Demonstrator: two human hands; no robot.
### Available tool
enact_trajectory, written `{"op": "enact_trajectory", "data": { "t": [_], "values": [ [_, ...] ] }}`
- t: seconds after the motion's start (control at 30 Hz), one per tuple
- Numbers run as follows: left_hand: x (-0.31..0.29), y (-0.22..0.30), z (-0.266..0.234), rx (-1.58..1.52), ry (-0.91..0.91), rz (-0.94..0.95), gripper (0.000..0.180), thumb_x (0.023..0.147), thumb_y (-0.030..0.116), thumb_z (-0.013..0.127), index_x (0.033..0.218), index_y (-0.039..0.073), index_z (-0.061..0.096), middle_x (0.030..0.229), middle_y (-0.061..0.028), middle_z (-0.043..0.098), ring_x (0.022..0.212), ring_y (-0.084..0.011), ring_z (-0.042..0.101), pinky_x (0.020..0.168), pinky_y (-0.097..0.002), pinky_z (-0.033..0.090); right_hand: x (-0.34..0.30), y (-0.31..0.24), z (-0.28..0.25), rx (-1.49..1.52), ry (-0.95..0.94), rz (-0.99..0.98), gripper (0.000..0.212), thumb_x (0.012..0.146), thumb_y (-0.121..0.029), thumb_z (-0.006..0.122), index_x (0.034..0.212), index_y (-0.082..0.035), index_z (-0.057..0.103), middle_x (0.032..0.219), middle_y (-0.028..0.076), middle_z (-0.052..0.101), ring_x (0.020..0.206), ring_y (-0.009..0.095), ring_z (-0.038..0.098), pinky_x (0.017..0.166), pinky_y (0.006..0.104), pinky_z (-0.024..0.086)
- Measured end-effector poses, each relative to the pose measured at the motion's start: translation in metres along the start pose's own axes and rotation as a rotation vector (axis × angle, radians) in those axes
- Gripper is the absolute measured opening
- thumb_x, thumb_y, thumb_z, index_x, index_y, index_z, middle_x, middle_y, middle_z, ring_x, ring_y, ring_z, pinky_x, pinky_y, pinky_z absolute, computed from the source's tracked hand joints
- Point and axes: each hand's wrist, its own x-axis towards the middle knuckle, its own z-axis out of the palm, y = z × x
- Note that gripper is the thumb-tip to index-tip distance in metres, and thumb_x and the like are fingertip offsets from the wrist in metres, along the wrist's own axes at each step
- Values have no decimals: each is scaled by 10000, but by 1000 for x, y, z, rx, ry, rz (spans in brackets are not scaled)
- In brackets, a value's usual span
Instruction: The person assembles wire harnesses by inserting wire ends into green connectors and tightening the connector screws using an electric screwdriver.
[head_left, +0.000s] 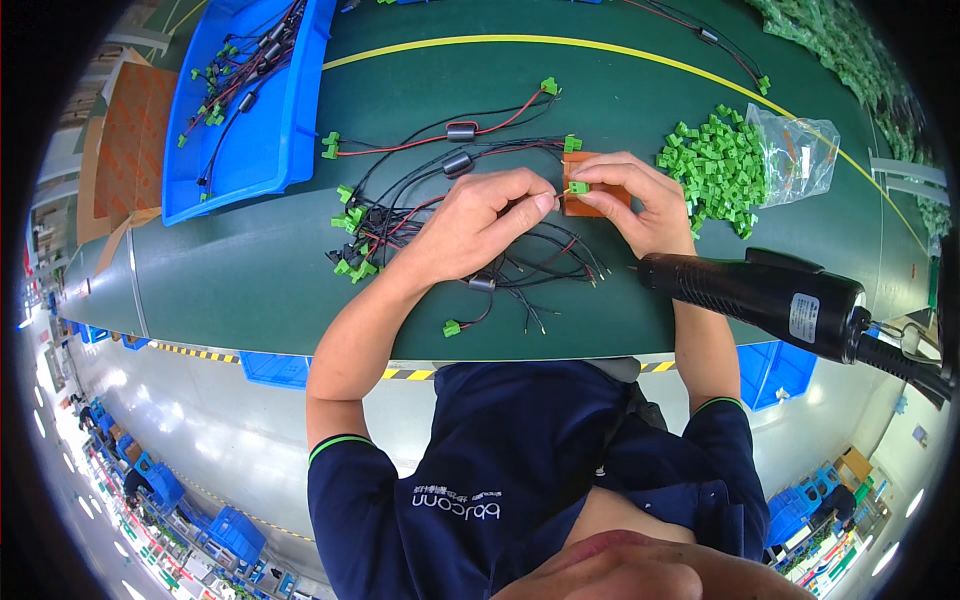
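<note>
On the green table (250, 270), the left hand (470, 225) and right hand (640, 205) are pinching 1 small green plastic plug (578, 187) shut on an orange block (592, 200); many black and red wires (400, 205) are already plugged, and a heap of loose green plugs (715, 165) is waiting.

The orange-brown block (597, 196) shows only its top edge and a strip at its base; the right hand (640, 205) covers its right part and the left hand (480, 225) its left edge. Whether wires sit inside the green connector (578, 187) pinched at the fingertips is too small to tell. At 3 o'clock, the black power screwdriver (760, 295) runs its cable off the frame, its bit tip too thin to see. At 11 o'clock, the blue bin (265, 130) is cut by the top edge.
</note>
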Motion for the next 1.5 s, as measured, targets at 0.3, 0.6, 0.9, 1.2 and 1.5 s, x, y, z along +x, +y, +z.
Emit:
{"op": "enact_trajectory", "data": {
  "t": [0.3,0.6,0.9,1.2,1.5],
  "values": [
    [-1,1,-2,17,-30,-25,196,1044,164,616,1021,-11,704,781,-35,618,679,-97,555,625,-285,457,-1,3,1,-62,-17,-30,267,920,65,717,1175,-12,717,1192,156,701,969,218,757,819,305,635],
    [-1,-1,-3,21,-44,-43,180,1040,155,618,1017,-7,693,774,-30,611,674,-98,554,622,-285,460,-1,7,3,-119,7,-94,285,905,57,734,1175,-34,725,1200,160,708,960,222,755,807,304,634],
    [-1,1,-2,45,-54,-31,170,1023,156,635,1017,-5,689,825,-49,661,707,-114,576,657,-290,475,0,5,2,-150,1,-101,274,869,52,760,1128,-37,745,1147,150,727,1030,244,739,808,318,623],
    [0,1,-1,39,-33,-33,176,1023,162,638,1010,-6,687,820,-50,661,705,-113,580,660,-292,479,-2,4,3,-103,15,-22,294,831,25,791,1112,-50,751,1083,113,745,1075,290,725,857,362,587],
    [0,1,-4,90,-97,-48,191,1025,189,639,1016,4,685,809,-42,655,705,-119,570,652,-297,470,0,6,0,-173,-7,-111,298,831,-14,802,1121,-66,759,1080,105,741,1082,306,718,864,379,583]
  ]
}}
